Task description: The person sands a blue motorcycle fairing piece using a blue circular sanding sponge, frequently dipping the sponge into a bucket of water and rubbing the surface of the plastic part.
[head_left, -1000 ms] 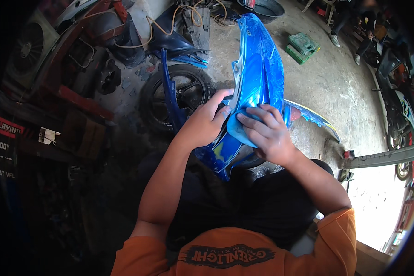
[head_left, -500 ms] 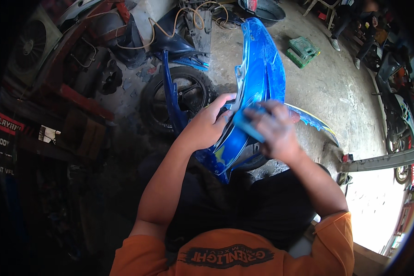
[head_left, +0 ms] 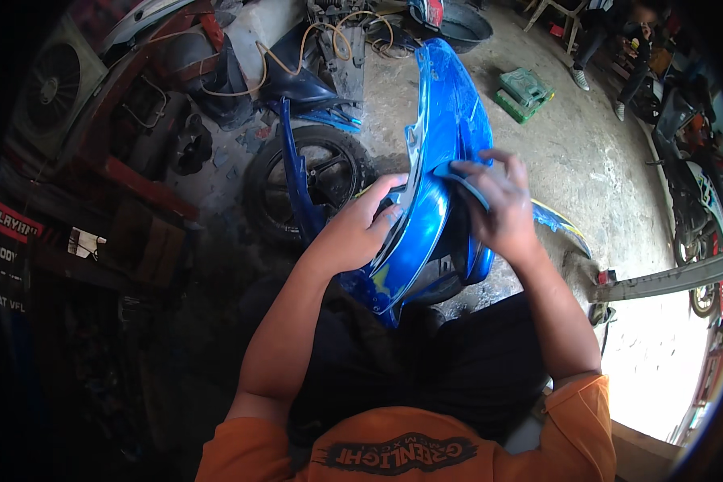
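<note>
A glossy blue motorcycle fairing panel (head_left: pixel 429 231) stands in front of me, with scuffed patches and a pale inner edge. My left hand (head_left: pixel 363 227) grips its left edge, with fingers curled round it. My right hand (head_left: pixel 500 205) holds a thin, light blue pad (head_left: pixel 450 171) against the panel's right half; the hand is slightly blurred and covers part of the pad. A dark blue trim piece (head_left: pixel 297 185) and a black wheel with tire (head_left: pixel 262 175) lie behind my left hand.
Around me are a yellow-edged blue piece (head_left: pixel 562 225), green case (head_left: pixel 523 94), black tub (head_left: pixel 466 28), tan hose (head_left: pixel 261 71), red metal frame (head_left: pixel 116 169), metal beam (head_left: pixel 659 275) and parked motorcycle (head_left: pixel 691 193). A person (head_left: pixel 586 60) is at upper right.
My right hand has moved up and to the right along the panel with the pad. The panel's top sits slightly lower in view. My left hand stays on its edge.
</note>
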A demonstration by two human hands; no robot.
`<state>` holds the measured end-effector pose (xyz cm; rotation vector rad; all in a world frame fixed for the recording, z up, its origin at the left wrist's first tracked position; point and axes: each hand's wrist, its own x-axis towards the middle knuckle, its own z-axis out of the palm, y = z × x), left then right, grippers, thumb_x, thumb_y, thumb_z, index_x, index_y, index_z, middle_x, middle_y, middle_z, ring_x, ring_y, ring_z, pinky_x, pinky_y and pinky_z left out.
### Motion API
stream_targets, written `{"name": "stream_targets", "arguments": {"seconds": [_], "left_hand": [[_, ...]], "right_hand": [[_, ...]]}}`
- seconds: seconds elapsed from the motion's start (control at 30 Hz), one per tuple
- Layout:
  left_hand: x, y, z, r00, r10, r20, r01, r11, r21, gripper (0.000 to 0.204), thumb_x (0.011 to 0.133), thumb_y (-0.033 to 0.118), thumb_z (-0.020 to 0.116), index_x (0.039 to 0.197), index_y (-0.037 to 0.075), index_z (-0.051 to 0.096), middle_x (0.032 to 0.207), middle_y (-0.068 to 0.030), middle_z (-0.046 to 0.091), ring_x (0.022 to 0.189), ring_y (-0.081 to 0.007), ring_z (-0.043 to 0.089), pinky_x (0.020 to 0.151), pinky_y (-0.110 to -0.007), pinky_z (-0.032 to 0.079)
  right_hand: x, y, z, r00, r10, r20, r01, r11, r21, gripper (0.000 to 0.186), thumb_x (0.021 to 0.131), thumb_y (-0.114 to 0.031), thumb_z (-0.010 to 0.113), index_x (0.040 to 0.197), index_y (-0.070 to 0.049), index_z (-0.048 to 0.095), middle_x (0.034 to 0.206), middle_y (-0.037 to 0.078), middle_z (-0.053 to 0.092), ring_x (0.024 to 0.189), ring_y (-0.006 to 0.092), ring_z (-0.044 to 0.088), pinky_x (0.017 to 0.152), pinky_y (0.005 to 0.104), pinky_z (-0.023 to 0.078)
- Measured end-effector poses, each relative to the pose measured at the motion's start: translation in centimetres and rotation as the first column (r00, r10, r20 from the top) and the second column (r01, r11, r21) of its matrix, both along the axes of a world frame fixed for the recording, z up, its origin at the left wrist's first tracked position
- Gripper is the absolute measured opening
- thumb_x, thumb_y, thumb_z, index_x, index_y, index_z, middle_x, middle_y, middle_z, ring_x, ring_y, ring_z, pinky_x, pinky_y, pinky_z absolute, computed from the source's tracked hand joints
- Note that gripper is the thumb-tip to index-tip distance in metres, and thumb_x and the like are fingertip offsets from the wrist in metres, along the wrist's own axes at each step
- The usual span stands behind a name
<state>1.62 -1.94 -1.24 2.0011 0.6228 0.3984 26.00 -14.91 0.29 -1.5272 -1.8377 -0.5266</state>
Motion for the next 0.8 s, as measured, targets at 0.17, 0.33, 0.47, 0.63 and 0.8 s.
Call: {"name": "stream_targets", "arguments": {"seconds": [0.17, 0.33, 0.47, 0.63, 0.8], "left_hand": [[0.2, 0.2, 1.2, 0.999, -0.041, 0.000, 0.041, 0.998, -0.049, 0.049, 0.113, 0.009, 0.056, 0.161, 0.006, 0.047, 0.136, -0.0138, 0.067, 0.098, -0.0155, 0.060, 0.093, -0.035, 0.053], [0.0, 0.2, 0.4, 0.999, -0.028, 0.039, 0.028, 1.000, -0.010, 0.049, 0.114, 0.010, 0.057, 0.161, 0.006, 0.047, 0.125, -0.0116, 0.067, 0.093, -0.0127, 0.058, 0.087, -0.033, 0.052], [0.4, -0.3, 2.1, 0.993, -0.025, -0.114, 0.008, 0.989, -0.147, 0.050, 0.113, 0.012, 0.059, 0.162, 0.007, 0.047, 0.111, -0.0072, 0.066, 0.090, -0.0115, 0.055, 0.084, -0.032, 0.050], [0.2, 0.0, 0.8, 0.999, -0.023, 0.034, 0.023, 1.000, 0.013, 0.051, 0.113, 0.012, 0.060, 0.162, 0.007, 0.047, 0.103, -0.0063, 0.063, 0.085, -0.0104, 0.052, 0.079, -0.030, 0.048], [0.3, -0.2, 1.5, 0.998, -0.060, -0.011, 0.058, 0.993, -0.098, 0.051, 0.113, 0.012, 0.061, 0.162, 0.007, 0.047, 0.105, -0.0064, 0.064, 0.083, -0.0101, 0.052, 0.079, -0.030, 0.049]], "right_hand": [[-2.0, -1.0, 0.2, 0.976, 0.216, 0.032, -0.209, 0.965, -0.156, 0.040, 0.074, -0.002, 0.078, 0.114, -0.007, 0.078, 0.132, 0.008, 0.076, 0.116, 0.0367, 0.067, 0.097, 0.0514, 0.050], [-3.1, -1.1, 0.3, 0.984, 0.177, 0.023, -0.173, 0.978, -0.113, 0.045, 0.075, 0.001, 0.077, 0.119, -0.008, 0.079, 0.131, 0.007, 0.078, 0.116, 0.0357, 0.068, 0.101, 0.0518, 0.051], [-2.1, -0.9, 0.0, 0.987, 0.154, 0.036, -0.149, 0.982, -0.119, 0.041, 0.074, -0.002, 0.077, 0.116, -0.007, 0.077, 0.127, 0.007, 0.077, 0.118, 0.0341, 0.067, 0.107, 0.0538, 0.050], [-2.8, -0.7, 0.7, 0.980, 0.180, -0.080, -0.189, 0.975, -0.118, 0.041, 0.077, -0.002, 0.077, 0.117, -0.009, 0.079, 0.124, 0.004, 0.080, 0.120, 0.0345, 0.067, 0.105, 0.0512, 0.048], [0.0, 0.0, 1.9, 0.997, -0.072, 0.015, 0.073, 0.996, -0.043, 0.043, 0.077, -0.005, 0.081, 0.119, -0.011, 0.080, 0.131, 0.004, 0.077, 0.124, 0.0348, 0.065, 0.110, 0.0519, 0.047]]}}
